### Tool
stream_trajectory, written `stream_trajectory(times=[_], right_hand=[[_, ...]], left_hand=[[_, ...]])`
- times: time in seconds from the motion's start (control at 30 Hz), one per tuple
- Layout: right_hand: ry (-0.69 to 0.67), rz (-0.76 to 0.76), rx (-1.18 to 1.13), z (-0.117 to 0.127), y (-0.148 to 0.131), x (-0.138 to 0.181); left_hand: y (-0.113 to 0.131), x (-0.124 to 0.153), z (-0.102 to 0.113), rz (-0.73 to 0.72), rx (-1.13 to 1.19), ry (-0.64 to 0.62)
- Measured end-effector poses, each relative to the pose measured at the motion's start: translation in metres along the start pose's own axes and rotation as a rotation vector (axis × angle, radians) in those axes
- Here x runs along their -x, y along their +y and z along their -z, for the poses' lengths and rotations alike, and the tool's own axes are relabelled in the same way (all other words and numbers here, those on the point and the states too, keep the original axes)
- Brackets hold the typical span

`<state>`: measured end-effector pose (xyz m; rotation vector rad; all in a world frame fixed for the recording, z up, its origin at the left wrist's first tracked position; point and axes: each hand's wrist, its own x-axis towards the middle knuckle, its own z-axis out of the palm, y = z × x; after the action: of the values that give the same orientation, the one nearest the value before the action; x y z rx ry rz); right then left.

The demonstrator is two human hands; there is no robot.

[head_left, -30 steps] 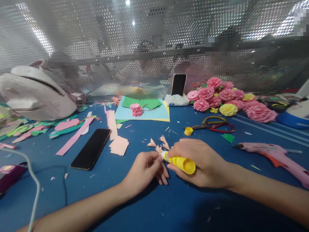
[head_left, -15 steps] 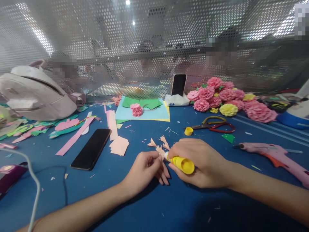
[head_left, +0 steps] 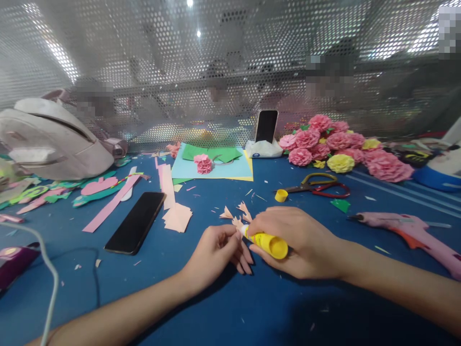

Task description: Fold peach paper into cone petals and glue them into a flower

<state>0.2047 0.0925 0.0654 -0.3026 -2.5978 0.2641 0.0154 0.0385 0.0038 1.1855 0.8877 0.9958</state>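
My right hand (head_left: 300,240) grips a yellow glue stick (head_left: 264,241), its white tip pressed against a small peach paper piece (head_left: 239,224). My left hand (head_left: 216,252) pinches that fringed peach piece from the left, low over the blue table (head_left: 223,307). More cut peach pieces (head_left: 226,213) lie just beyond the hands. The glue stick's yellow cap (head_left: 281,195) stands on the table farther back.
A black phone (head_left: 137,222) and a stack of peach paper squares (head_left: 177,216) lie to the left. Scissors (head_left: 319,186), a pink glue gun (head_left: 410,233) and a heap of pink and yellow paper flowers (head_left: 331,146) lie to the right. A second phone (head_left: 267,126) leans upright at the back.
The glue stick's tip has shifted slightly left and back along the peach piece. My left hand has barely moved.
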Motion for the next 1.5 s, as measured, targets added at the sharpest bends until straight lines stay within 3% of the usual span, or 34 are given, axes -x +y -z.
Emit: stream_trajectory(times=[0.07, 0.17, 0.27, 0.43, 0.6, 0.8, 1.0, 1.23, 1.37, 1.5], right_hand=[[0.075, -0.030, 0.003, 0.004, -0.002, 0.000], [0.289, -0.100, -0.073, 0.012, -0.002, -0.001], [0.502, -0.307, -0.308, 0.018, 0.006, -0.004], [0.574, -0.620, -0.800, 0.019, 0.036, -0.008], [0.509, -0.773, -1.023, 0.018, 0.052, -0.006], [0.383, -0.716, -1.134, 0.013, 0.048, -0.004], [0.330, -0.653, -1.094, 0.012, 0.045, -0.004], [0.367, -0.676, -1.038, 0.011, 0.047, -0.004], [0.414, -0.702, -0.969, 0.010, 0.056, -0.003], [0.372, -0.711, -0.945, 0.005, 0.068, 0.002]], left_hand=[[0.000, 0.000, 0.000, -0.004, 0.012, 0.006], [0.002, 0.000, -0.001, -0.034, 0.047, 0.028], [0.004, 0.001, -0.002, -0.079, 0.030, 0.065], [0.008, 0.003, -0.005, -0.129, -0.057, 0.107], [0.007, 0.004, -0.004, -0.147, -0.065, 0.089], [0.006, 0.005, -0.001, -0.158, -0.080, 0.045], [0.005, 0.007, 0.000, -0.136, -0.070, 0.039], [0.004, 0.004, 0.000, -0.102, -0.071, 0.035], [0.003, 0.004, 0.000, -0.085, -0.089, 0.041], [0.003, 0.004, -0.001, -0.074, -0.131, 0.057]])
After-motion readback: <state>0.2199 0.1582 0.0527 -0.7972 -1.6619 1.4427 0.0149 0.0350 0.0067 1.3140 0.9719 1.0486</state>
